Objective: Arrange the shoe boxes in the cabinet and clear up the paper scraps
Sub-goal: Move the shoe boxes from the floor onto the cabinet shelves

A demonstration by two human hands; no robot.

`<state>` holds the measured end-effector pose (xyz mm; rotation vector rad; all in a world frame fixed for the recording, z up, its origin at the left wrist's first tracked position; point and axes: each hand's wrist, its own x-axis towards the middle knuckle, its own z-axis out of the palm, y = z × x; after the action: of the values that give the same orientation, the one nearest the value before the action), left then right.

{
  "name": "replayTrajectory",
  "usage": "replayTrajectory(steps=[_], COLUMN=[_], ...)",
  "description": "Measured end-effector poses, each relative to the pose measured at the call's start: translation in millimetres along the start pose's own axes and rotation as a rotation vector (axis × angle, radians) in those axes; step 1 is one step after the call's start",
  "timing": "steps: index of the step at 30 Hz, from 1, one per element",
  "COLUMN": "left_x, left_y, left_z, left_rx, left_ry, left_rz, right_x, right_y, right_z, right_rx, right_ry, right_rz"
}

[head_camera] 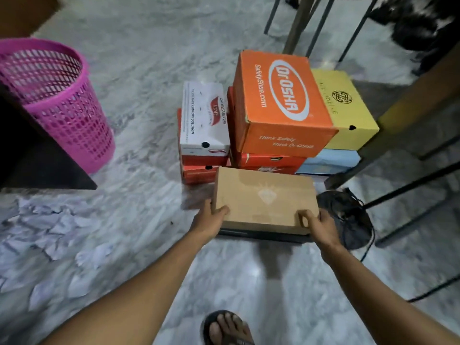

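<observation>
A plain brown shoe box lies on top of a dark box on the marble floor. My left hand grips its near left corner and my right hand grips its near right corner. Behind it stand stacked boxes: a large orange box on a red box, a white box on red ones, and a yellow box on a light blue one. Crumpled white paper scraps litter the floor at the left.
A pink mesh waste basket stands at the left, behind a dark cabinet corner. A black bag lies right of the brown box. Metal and wooden furniture legs crowd the right side. My sandalled foot is at the bottom.
</observation>
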<state>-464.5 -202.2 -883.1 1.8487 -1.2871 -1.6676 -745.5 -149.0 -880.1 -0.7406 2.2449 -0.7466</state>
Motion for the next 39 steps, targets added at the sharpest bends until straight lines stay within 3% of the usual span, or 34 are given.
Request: replayTrajectory(steps=[5, 16, 20, 25, 31, 34, 39], left_x=[-22, -154, -203, -250, -294, -303, -307], left_y=[-10, -86, -138, -195, -229, -249, -287], left_z=[-49, -255, -317, -375, -406, -420, -426], left_rx=[0.074, -0.062, -0.140, -0.487, -0.882, -0.972, -0.944], left_ry=[0.099, 0.581, 0.832, 1.344, 1.996, 2.147, 2.207], left_rz=[0.016, -0.157, -0.185, -0.253, -0.224, -0.272, -0.326], right_x=[-36, -171, -231, -320, -438, -488, -521], right_y=[-16, -132, -179, -246, -297, -297, -282], right_z=[21, 154, 220, 309, 423, 470, 536], right_rx=[-0.060, -0.212, -0.195, -0.105, -0.074, -0.101, -0.102], right_ry=[-0.055, -0.586, -0.776, -0.966, -1.153, -1.226, -1.324], right_rz=[-0.172, -0.583, -0.761, -0.982, -1.085, -1.147, -1.132])
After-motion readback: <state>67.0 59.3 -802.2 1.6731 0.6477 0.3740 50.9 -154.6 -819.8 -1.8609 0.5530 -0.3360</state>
